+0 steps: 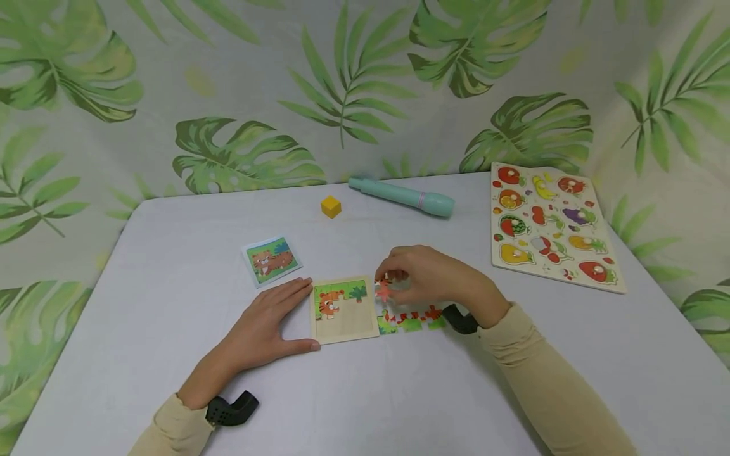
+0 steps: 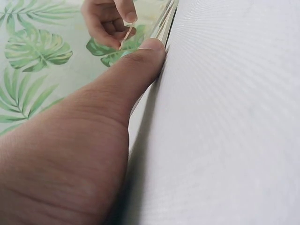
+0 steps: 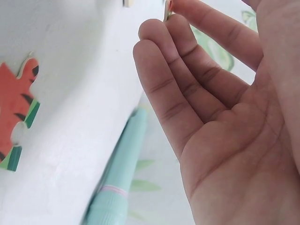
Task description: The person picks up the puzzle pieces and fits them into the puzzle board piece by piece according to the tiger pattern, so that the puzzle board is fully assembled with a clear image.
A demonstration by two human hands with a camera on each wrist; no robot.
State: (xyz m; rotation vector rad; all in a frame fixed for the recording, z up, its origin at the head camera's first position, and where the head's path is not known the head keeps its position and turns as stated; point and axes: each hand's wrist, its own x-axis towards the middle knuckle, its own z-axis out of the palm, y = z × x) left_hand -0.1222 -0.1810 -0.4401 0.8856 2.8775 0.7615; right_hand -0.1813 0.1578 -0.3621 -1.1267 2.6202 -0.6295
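Observation:
A small square wooden puzzle board (image 1: 345, 328) lies on the table, with a partly filled tiger picture along its top and left. My left hand (image 1: 259, 326) rests at its left side, fingers extended, fingertips at the upper corner and thumb (image 2: 149, 47) at the lower one. Just past the board's right edge, my right hand (image 1: 428, 275) pinches an orange puzzle piece (image 1: 383, 291) between thumb and forefinger. That piece appears edge-on in the left wrist view. Loose puzzle pieces (image 1: 412, 323) lie below the right hand, partly hidden by it.
A tiger picture card (image 1: 272, 259) lies behind the left hand. Farther back are a yellow cube (image 1: 331, 206) and a teal microphone-shaped object (image 1: 402, 195). A fruit peg puzzle board (image 1: 550, 225) stands at the right. Leaf-patterned cloth hangs behind the table.

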